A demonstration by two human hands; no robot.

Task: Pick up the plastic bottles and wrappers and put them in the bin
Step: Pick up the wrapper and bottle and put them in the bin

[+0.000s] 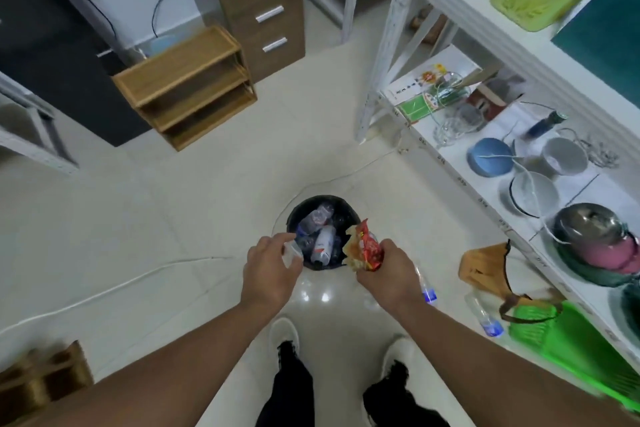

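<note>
A round black bin [298, 210] stands on the pale floor in front of my feet, with several plastic bottles [320, 242] lying inside it. My right hand [386, 272] is closed on a crumpled red and yellow wrapper [363, 246], held at the bin's right rim. My left hand [272, 267] hovers at the bin's left rim, its fingers curled around something small and clear [293, 251] that is blurred. Two clear bottles with blue labels lie on the floor to the right, one [426, 289] partly behind my right wrist, the other [483, 317] beside a green tray.
A white shelf [491, 215] along the right carries bowls, glasses and a pot. A green tray [568, 340] and an orange bag [485, 269] sit at its foot. A white cable [104, 293] runs over the floor on the left. A wooden rack [187, 87] and drawer cabinet [263, 7] stand further back.
</note>
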